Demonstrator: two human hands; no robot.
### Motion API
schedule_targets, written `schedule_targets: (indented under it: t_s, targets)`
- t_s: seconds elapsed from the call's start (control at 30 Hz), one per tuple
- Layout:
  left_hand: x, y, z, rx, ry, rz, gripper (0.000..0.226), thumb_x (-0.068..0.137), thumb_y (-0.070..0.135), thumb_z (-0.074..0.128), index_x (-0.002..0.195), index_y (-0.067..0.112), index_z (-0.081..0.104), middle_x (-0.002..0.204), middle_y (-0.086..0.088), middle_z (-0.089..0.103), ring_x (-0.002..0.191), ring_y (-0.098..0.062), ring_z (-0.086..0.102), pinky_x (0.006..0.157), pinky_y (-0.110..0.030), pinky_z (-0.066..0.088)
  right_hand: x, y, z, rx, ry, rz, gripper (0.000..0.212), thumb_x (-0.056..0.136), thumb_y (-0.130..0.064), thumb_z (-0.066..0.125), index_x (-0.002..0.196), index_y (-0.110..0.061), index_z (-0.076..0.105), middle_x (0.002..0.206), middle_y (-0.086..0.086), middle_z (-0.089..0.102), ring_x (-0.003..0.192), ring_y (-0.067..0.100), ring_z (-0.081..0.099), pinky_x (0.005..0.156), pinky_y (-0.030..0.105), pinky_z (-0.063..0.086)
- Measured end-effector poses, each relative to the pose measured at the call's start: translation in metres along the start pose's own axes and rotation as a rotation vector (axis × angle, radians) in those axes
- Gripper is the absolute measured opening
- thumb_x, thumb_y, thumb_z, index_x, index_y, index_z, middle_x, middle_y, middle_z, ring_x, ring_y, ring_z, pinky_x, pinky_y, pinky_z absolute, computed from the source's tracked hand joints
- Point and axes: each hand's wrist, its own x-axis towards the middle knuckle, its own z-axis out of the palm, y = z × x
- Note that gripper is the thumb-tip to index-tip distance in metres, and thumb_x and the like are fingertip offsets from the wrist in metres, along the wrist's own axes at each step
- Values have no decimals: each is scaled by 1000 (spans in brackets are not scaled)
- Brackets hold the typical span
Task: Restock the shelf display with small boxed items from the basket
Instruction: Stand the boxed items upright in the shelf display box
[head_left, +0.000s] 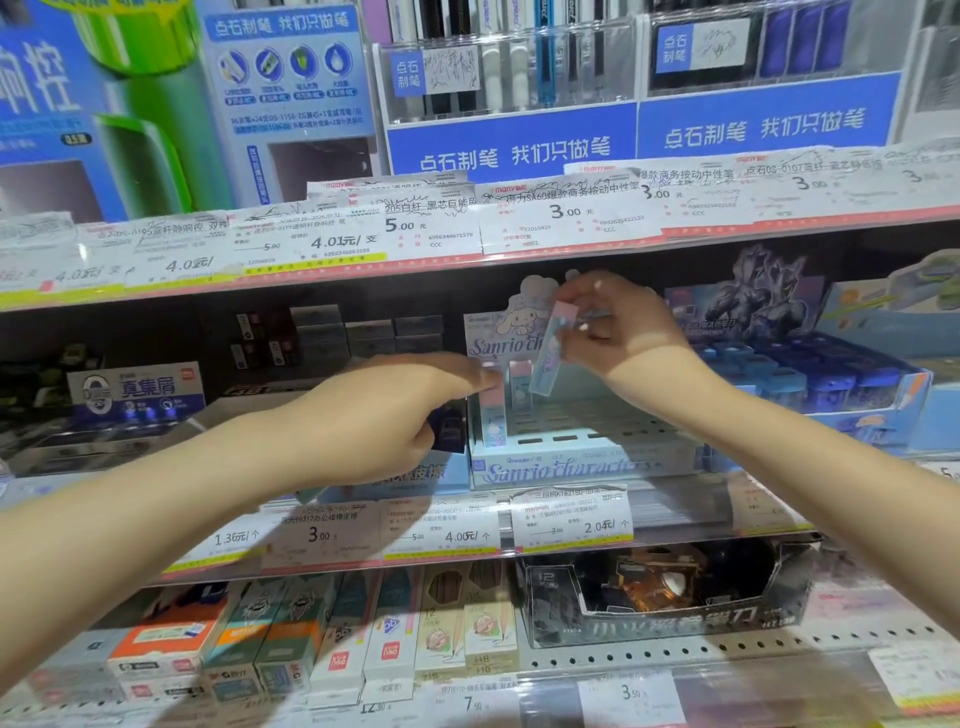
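**One box in hand, three in the tray**

The right hand (618, 327) pinches one small box (553, 351) between thumb and fingers, tilted above the pale blue display tray (582, 457) on the middle shelf (675, 519). The left hand (395, 410) reaches to the tray's left edge; its fingers lie straight, touching a standing box (492, 410). About three boxes stand upright in the tray's left corner. The slotted floor to their right lies open to the right wall.

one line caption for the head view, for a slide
Right hand pinches a small pastel box above the Sanrio display tray while the left hand touches boxes already standing at its left edge.
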Motion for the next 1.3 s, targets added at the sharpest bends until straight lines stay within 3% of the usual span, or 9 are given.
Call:
schedule_targets:
  t_s: [0.2, 0.4, 0.5, 0.63, 0.77, 1.0, 1.13, 1.23, 1.3]
  targets:
    - [3, -3, 2, -23, -48, -40, 77, 82, 0, 41, 139, 49, 27, 147, 30, 29, 75, -11, 43, 53, 2, 34, -4, 2, 7, 13, -101, 1, 28, 82, 5, 55, 91, -22, 53, 84, -9, 54, 55, -4, 56, 61, 5, 44]
    - [4, -7, 1, -51, -72, -35, 77, 82, 0, 41, 139, 49, 29, 148, 28, 29, 75, 5, 50, 54, -1, 33, -7, 10, 13, 8, -168, -13, 28, 85, 1, 57, 95, -25, 52, 90, -13, 56, 82, 24, 64, 82, 27, 53]
    - [5, -9, 2, -57, -74, -29, 76, 81, -1, 41, 139, 48, 30, 147, 28, 31, 63, 10, 49, 51, -3, 34, -8, 13, 15, -21, -156, -19, 23, 85, 0, 58, 99, -18, 57, 102, 3, 62, 85, 21, 62, 79, 19, 51]
    - [6, -10, 3, -68, -63, -13, 76, 80, -1, 40, 139, 47, 32, 148, 26, 32, 83, -1, 55, 70, -20, 48, -5, 15, 10, -174, -127, -183, 20, 83, -1, 62, 101, -7, 66, 98, 1, 57, 80, 13, 57, 70, 9, 47]
    - [7, -10, 2, -65, -46, -4, 77, 79, -2, 41, 138, 46, 33, 146, 25, 36, 66, -1, 49, 65, -20, 47, -6, 21, 11, -276, -199, -325, 26, 83, 2, 55, 100, -11, 70, 106, 1, 56, 95, 15, 57, 76, 9, 45]
    - [8, -13, 1, -65, -46, 35, 77, 78, -4, 41, 138, 44, 37, 143, 20, 44, 79, 13, 52, 50, 1, 34, 1, 27, 12, -326, -199, -329, 45, 72, 11, 37, 96, -3, 72, 101, 9, 60, 96, 16, 55, 86, 1, 33]
    - [8, -12, 0, -86, -46, 29, 75, 80, -4, 41, 139, 42, 36, 142, 21, 44, 60, 30, 42, 49, 2, 33, 0, 27, 12, -335, -233, -292, 45, 77, 18, 40, 100, -5, 71, 105, 12, 64, 101, 19, 57, 94, 20, 39]
    - [8, -12, 0, -98, -34, 30, 72, 82, -1, 42, 139, 43, 36, 128, 15, 59, 58, 16, 49, 45, -4, 34, 3, 24, 10, -349, -275, -224, 49, 79, 20, 37, 105, -7, 69, 113, 10, 62, 109, 22, 55, 95, 15, 36]
    - [6, -9, 0, -143, 1, -2, 66, 84, 2, 45, 138, 39, 40, 93, 15, 69, 51, 10, 49, 42, -6, 33, 0, 21, 8, -326, -273, -186, 55, 78, 20, 34, 114, -9, 64, 112, 7, 59, 109, 21, 55, 92, 6, 34]
